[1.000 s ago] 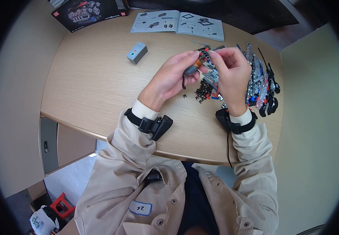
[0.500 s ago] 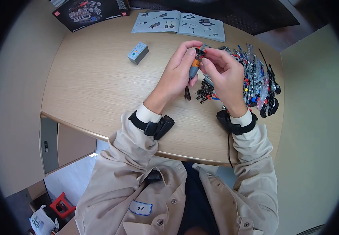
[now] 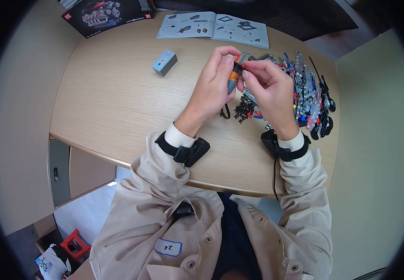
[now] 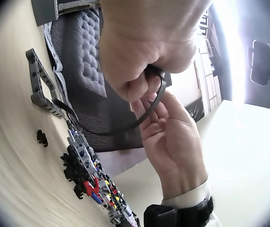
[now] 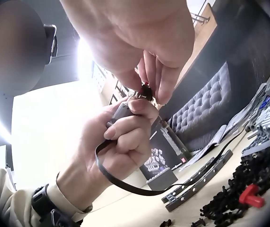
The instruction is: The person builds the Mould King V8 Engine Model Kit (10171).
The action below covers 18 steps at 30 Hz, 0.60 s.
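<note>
My left hand (image 3: pixel 211 88) grips a grey-and-orange building-set motor (image 3: pixel 233 76) above the table, its fingers curled round the grey body. A flat black cable (image 5: pixel 125 187) loops down from the motor's lower end. Small red and black pieces (image 3: pixel 239 66) sit at the motor's far end. There, thumb and fingertips of my right hand (image 3: pixel 273 91) pinch a small black connector piece (image 5: pixel 146 91), mostly covered by the fingers. In the left wrist view my left hand hides the motor.
Loose building pieces (image 3: pixel 307 95) are heaped on the right, with small black connectors (image 3: pixel 244 108) nearer the hands. A grey beam frame (image 5: pixel 198 183) lies beneath the cable. A grey battery box (image 3: pixel 164 62), open instruction booklet (image 3: pixel 212 29) and product box (image 3: pixel 106 18) stand farther back.
The motor has turned more upright in my left hand, which shifted slightly right. My right hand came left and lower, its fingertips now against the motor's far end.
</note>
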Each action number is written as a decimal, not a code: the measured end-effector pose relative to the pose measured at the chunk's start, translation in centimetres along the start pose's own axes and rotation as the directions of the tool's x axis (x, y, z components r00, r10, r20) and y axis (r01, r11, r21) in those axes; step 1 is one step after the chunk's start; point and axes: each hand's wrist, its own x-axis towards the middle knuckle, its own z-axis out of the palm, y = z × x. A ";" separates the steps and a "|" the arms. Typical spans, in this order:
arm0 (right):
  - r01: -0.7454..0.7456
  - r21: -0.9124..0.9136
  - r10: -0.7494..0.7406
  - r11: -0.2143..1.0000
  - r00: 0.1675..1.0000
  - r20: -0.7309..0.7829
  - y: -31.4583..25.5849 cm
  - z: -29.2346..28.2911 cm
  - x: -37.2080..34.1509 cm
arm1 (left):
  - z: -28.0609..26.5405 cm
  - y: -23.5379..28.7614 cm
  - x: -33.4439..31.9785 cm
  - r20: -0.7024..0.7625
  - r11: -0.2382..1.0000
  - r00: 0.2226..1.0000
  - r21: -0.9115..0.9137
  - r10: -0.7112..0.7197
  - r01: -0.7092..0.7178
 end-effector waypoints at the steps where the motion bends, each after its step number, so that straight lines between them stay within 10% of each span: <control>1: -0.003 0.015 0.003 1.000 1.000 0.022 0.1 0.0 0.0 | -0.1 0.0 0.1 0.000 1.000 1.000 0.000 0.000 0.000; 18: 0.050 -0.072 -0.049 0.996 0.999 0.011 -0.1 -0.3 -0.1 | -0.6 0.0 0.0 0.053 1.000 0.998 0.005 -0.020 0.019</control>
